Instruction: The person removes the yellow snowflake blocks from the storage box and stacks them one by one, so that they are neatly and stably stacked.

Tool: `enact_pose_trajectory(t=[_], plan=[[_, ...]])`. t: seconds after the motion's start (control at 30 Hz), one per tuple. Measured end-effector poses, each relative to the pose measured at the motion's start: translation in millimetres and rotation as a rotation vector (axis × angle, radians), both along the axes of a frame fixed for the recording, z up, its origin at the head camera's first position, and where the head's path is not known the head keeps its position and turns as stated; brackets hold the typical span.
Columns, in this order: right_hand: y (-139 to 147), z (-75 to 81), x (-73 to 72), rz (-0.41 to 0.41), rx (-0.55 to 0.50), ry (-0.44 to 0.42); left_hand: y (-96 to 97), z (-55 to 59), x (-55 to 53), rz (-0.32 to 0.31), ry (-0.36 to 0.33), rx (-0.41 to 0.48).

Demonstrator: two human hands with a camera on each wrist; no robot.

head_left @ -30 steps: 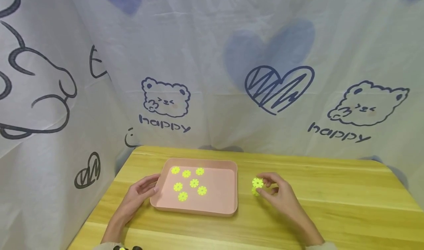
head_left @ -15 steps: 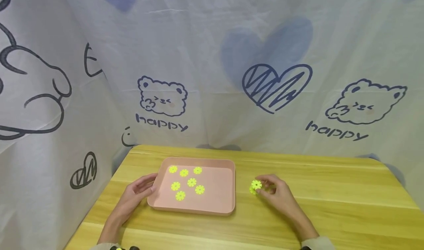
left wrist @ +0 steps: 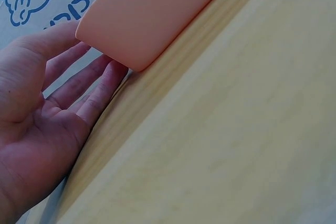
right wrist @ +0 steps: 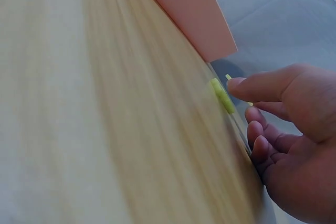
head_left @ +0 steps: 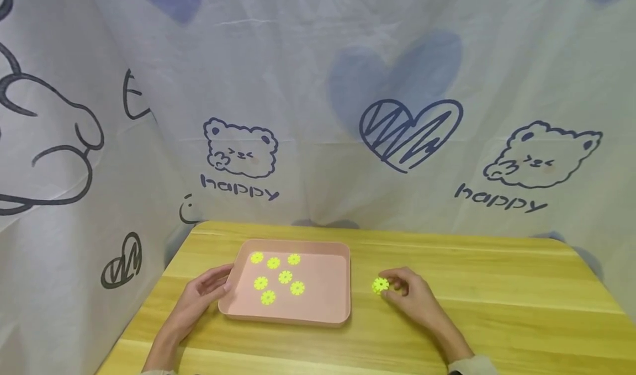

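My left hand (head_left: 195, 299) holds the left side of a pink tray (head_left: 325, 289). In the left wrist view its thumb lies at the rim, and the fingers reach the outer wall near the bottom. Several yellow-green notched discs (head_left: 285, 277), like flat flowers, lie spread in the tray's left and middle part. To the right of the tray, my right hand (head_left: 416, 300) pinches another notched disc (head_left: 381, 284) between thumb and fingers. Just below it in the right wrist view, more yellow-green pieces (right wrist: 222, 96) sit on the table, apparently stacked; how many I cannot tell.
The wooden table (head_left: 497, 309) extends to the right and in front of both hands. A pale cloth curtain (head_left: 308, 88) with blue hearts and bear drawings hangs behind the table and along its left side.
My right hand has lowered the pinched disc, which now almost covers the pieces beneath it in the head view. The left hand keeps its hold on the tray. The head view has shifted slightly.
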State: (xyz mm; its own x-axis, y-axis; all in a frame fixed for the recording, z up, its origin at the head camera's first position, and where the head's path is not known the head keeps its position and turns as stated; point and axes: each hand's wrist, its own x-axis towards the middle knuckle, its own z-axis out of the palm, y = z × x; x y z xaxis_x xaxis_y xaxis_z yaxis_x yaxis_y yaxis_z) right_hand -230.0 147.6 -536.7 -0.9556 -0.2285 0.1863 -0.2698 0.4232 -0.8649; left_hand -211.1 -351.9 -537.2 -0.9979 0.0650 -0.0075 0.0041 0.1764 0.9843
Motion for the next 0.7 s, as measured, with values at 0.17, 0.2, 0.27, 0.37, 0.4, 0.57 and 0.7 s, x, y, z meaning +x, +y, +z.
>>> enact_pose_trajectory(t=[0.17,0.2,0.27,0.37,0.4,0.57,0.7], plan=[[-2.1,1.7,0.0,0.004,0.010,-0.004,0.8,0.8,0.0,0.015,-0.010,-0.003],[-2.5,2.3,0.2,0.004,0.013,-0.005,0.9,1.0,0.1,0.017,-0.014,-0.003],[-4.0,1.9,0.7,0.002,0.023,-0.003,0.5,0.1,1.2,0.019,-0.019,-0.005],[-5.9,1.5,0.8,-0.006,0.037,0.000,0.2,-0.5,1.4,0.018,-0.016,-0.013],[-6.4,1.5,0.7,-0.009,0.042,0.002,0.0,-0.6,1.1,0.017,-0.013,-0.013],[-7.7,1.1,0.2,-0.024,0.067,-0.006,-0.7,-0.1,-0.7,0.004,0.002,-0.008],[-7.7,1.3,1.0,-0.029,0.093,-0.007,-0.1,0.1,-1.0,0.003,-0.002,-0.008]])
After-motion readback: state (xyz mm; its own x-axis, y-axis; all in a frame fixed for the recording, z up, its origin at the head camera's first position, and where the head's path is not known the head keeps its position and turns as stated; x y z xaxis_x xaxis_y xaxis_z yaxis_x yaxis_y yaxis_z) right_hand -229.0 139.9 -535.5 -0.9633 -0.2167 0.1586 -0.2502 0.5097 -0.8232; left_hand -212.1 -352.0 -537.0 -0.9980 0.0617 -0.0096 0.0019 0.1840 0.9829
